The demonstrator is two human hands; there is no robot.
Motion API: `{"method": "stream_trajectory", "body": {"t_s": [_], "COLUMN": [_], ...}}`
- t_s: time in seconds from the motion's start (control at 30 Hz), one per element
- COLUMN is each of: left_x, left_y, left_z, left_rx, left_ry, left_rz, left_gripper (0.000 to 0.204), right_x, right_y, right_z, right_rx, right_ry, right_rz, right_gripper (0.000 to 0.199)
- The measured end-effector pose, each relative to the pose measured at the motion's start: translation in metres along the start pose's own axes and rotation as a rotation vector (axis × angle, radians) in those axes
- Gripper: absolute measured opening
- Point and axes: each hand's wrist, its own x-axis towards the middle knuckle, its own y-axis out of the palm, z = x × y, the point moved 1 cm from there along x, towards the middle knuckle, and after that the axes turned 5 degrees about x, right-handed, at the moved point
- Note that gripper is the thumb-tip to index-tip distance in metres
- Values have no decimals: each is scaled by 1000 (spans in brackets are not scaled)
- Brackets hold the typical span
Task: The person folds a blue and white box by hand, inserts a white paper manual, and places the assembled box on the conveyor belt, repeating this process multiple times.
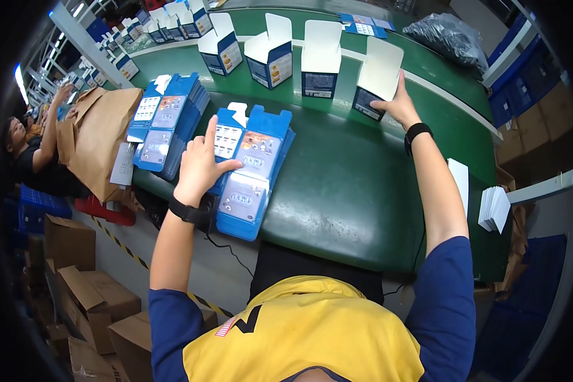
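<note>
My left hand rests flat on a stack of blue flattened cartons at the near edge of the green belt, fingers spread, index finger raised. My right hand reaches far forward and grips the side of an erected blue-and-white box with its lid flap up, standing on the belt. Both wrists wear black bands.
Three more open boxes stand in a row left of the held one, with others further back left. A second stack of flat cartons and brown paper lie left. White leaflets sit right. Another person works at far left.
</note>
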Motion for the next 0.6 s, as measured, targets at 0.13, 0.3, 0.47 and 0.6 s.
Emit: {"method": "stream_trajectory", "body": {"t_s": [0.13, 0.3, 0.47, 0.6], "left_x": [3, 7, 18, 30], "left_y": [0, -12, -8, 6], "left_z": [-11, -12, -5, -3], "left_rx": [-34, -113, -88, -384], "left_ry": [-19, -187, -264, -372], "left_rz": [-23, 36, 59, 142], "left_gripper": [113, 117, 110, 105], "right_x": [-11, -112, -174, -181], "right_y": [11, 42, 116, 163], "right_z": [-11, 56, 110, 126], "right_rx": [-31, 366, 928, 902], "right_ry": [13, 162, 470, 315], "right_rz": [-151, 73, 574, 587], "right_gripper": [115, 102, 99, 91]}}
